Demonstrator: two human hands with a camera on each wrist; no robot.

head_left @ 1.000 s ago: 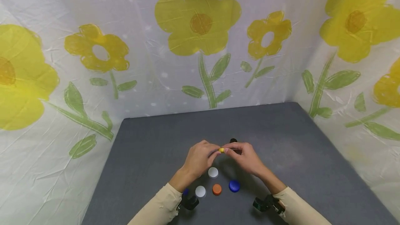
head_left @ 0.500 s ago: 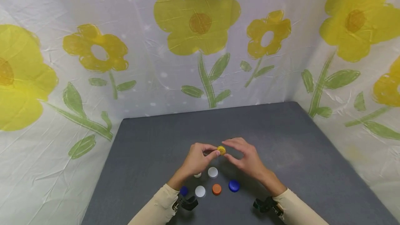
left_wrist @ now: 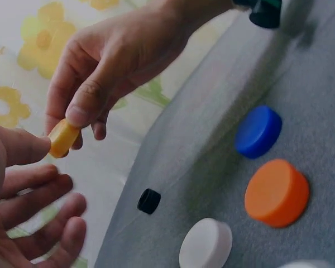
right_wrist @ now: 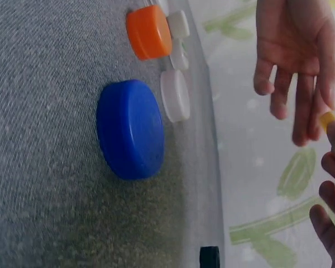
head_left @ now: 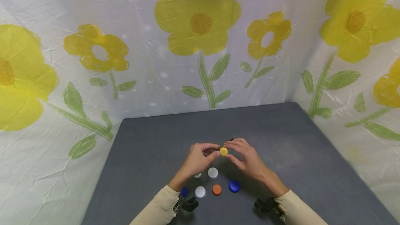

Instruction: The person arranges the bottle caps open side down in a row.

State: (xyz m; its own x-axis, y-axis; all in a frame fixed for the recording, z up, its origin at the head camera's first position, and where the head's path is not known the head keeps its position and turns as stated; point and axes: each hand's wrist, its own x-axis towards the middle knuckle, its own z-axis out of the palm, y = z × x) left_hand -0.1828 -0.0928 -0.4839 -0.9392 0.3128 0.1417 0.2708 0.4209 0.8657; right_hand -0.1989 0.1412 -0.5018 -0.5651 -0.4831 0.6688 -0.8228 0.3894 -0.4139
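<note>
A small yellow bottle cap is held up above the table between both hands. My left hand pinches its left edge; in the left wrist view the thumb tip presses on the cap while the other fingers spread loosely below. My right hand has thumb and index finger at the cap's right side, the other fingers relaxed. Nearer me on the table lie an orange cap, a blue cap and white caps.
A second blue cap lies beside the left wrist, and another white cap is partly hidden by the left hand. A black cap sits farther back, mostly behind the right hand. Flowered white sheeting borders the grey table.
The yellow cap has turned from edge-on to face-on and shifted slightly right. The right fingers, spread off it half a second ago, have closed in on it again.
</note>
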